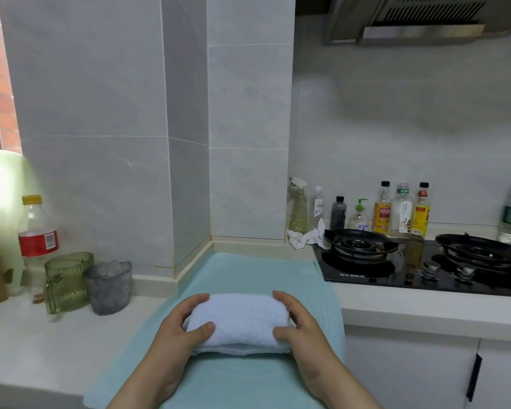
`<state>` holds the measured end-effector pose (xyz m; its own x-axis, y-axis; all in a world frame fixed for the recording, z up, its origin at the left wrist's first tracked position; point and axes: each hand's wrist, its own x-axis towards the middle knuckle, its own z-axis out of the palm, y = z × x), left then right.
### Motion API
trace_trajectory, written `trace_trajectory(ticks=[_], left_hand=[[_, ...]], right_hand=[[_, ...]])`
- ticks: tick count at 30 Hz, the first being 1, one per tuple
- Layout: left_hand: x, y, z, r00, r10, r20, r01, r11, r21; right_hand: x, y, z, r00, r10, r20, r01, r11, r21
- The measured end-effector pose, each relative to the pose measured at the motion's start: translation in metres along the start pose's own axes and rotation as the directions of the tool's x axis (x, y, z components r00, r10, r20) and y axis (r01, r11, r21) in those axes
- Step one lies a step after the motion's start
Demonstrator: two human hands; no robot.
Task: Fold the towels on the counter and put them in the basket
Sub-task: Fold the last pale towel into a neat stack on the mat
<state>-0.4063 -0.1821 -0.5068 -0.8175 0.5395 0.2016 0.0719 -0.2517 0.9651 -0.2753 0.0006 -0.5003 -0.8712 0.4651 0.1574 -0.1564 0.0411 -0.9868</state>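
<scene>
- White and thick, the folded terry towel (pixel 239 323) lies as a compact bundle on the pale teal silicone mat (pixel 248 270) in the head view, near the front of the light stone counter (pixel 42 343).
- The left hand (pixel 176 327) and right hand (pixel 303 324) each clasp one end, thumbs on top, fingers curled round the far edge.
- To my eye the lift comes next: squeeze evenly from both ends so the layers, loose along the near edge, do not slip open.
- No basket shows here, so where to carry it I cannot tell.
</scene>
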Motion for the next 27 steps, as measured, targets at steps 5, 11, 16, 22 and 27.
trace_trajectory(ticks=[5,11,16,22,27], left_hand=[[-0.0021,-0.0001,0.0022,0.998,0.006,-0.062,-0.008,1.0,-0.023],[-0.0015,0.0027,-0.0016,0.996,-0.093,-0.001,0.093,0.99,-0.11],[-0.0012,0.003,-0.0022,0.994,-0.113,-0.012,0.111,0.988,-0.109],[-0.0018,0.0044,-0.0015,0.99,-0.133,-0.046,0.124,0.979,-0.161],[-0.0027,0.0067,0.0002,0.988,-0.144,-0.056,0.134,0.979,-0.151]], right_hand=[[0.0006,0.004,0.001,1.0,0.019,-0.019,-0.017,0.995,0.094],[0.0031,0.0064,0.0009,0.997,0.022,-0.072,-0.01,0.987,0.158],[0.0012,0.0061,-0.0002,0.997,0.017,-0.071,-0.004,0.984,0.178],[0.0021,0.0056,-0.0046,0.998,0.034,-0.05,-0.021,0.969,0.246],[0.0036,0.0071,-0.0066,0.999,0.037,-0.036,-0.027,0.967,0.253]])
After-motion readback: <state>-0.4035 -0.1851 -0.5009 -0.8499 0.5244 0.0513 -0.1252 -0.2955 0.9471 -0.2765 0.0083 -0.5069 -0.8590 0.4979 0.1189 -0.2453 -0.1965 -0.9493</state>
